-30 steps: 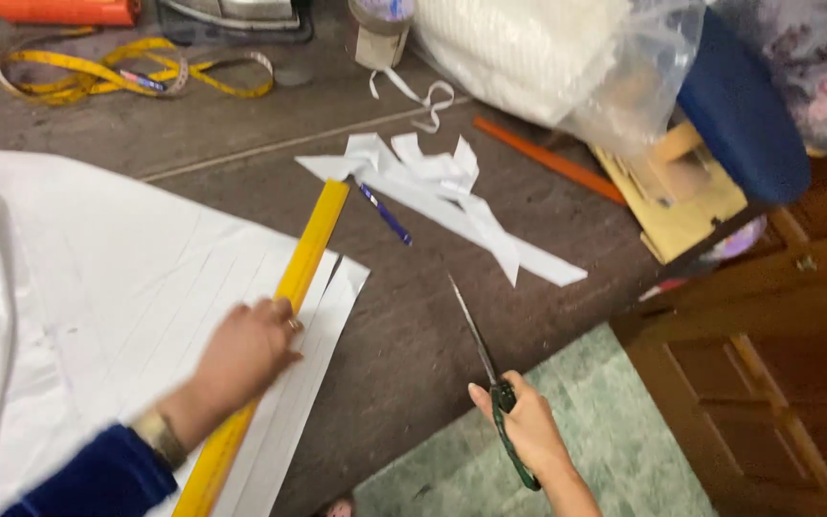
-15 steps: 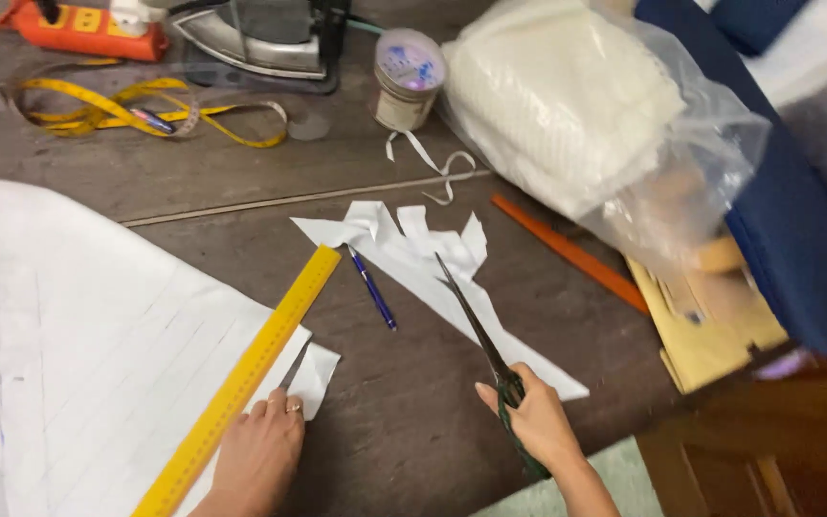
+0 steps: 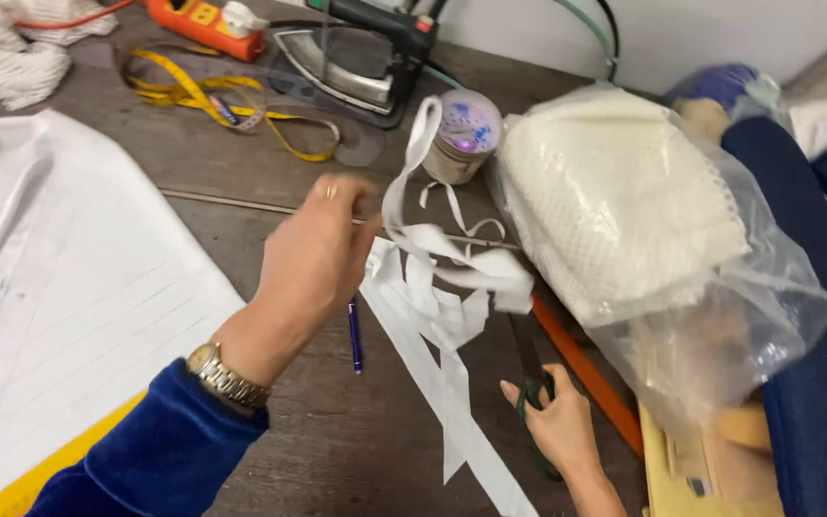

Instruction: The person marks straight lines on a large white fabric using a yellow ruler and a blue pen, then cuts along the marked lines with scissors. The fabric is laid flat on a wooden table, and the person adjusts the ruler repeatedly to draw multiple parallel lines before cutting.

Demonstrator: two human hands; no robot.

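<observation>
Dark wood table (image 3: pixel 241 172): clear bag (image 3: pixel 720 316) holds white mesh fabric (image 3: pixel 614 206); left hand (image 3: pixel 313 254) grip pinches white strip (image 3: pixel 413 163); right hand (image 3: pixel 552 421) grips scissors (image 3: pixel 531 378).

The long white cloth strips (image 3: pixel 442 287) look thin, matt and limp. The dark wooden tabletop (image 3: pixel 193 153) shows a dull grain. The grey iron's metal soleplate (image 3: pixel 337 69) gleams. The clear plastic bag (image 3: pixel 681 258) is glossy and crinkled over coarse, perhaps knitted, cream fabric. The gold-toned metal wristwatch (image 3: pixel 227 378) shines.
</observation>
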